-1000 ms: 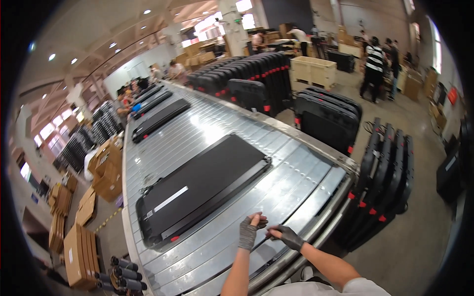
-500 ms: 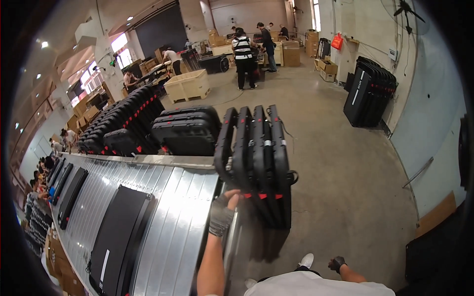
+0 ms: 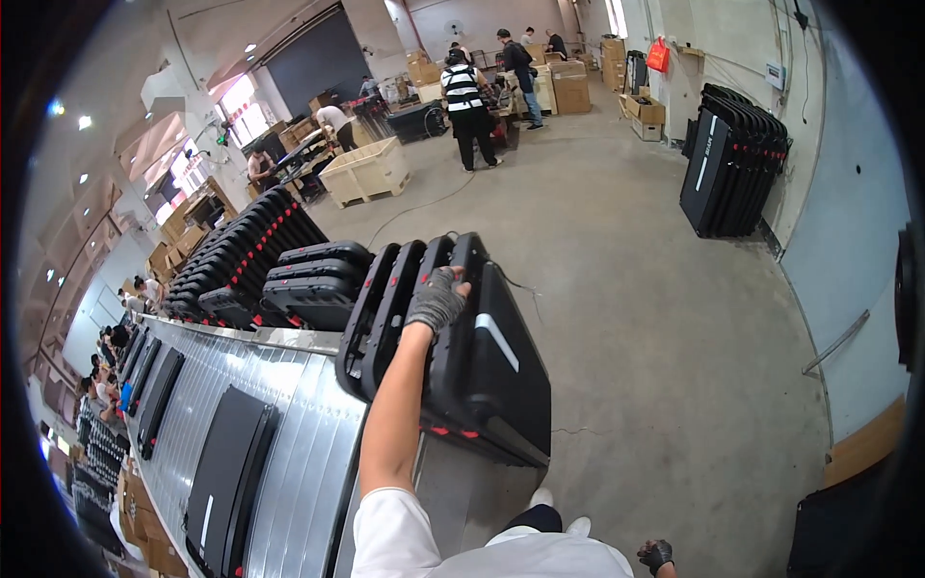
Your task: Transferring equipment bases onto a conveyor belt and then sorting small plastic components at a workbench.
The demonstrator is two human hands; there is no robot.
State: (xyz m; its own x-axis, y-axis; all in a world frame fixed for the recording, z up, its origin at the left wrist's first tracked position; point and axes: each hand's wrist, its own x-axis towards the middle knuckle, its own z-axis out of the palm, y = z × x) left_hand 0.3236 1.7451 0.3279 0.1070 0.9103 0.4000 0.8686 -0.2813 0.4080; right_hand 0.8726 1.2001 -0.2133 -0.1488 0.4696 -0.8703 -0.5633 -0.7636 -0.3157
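Four upright black, slim, case-like units with red clips lean in a row beside the roller conveyor (image 3: 308, 385). My left hand (image 3: 438, 303), in a grey fingerless glove, reaches over their top edges. Its fingers curl round the upper rim of the rightmost black unit (image 3: 506, 356), whose broad face carries a white strip. Part of the row is hidden behind my left forearm. Low at the right, away from the units, my right hand (image 3: 656, 554) hangs with its gloved fingers loosely curled and nothing visible in them.
A long black unit (image 3: 226, 472) lies on the conveyor, with others farther along. More black units (image 3: 241, 250) stand beyond its edge. Another stack (image 3: 734, 164) leans by the right wall. A wooden crate (image 3: 366, 173) and several people are farther back. A cable (image 3: 414, 207) crosses the floor.
My left hand has moved up from the conveyor's edge onto the tops of the units. The row now leans differently, showing the rightmost unit's broad face. My view has shifted, and my right hand sits lower.
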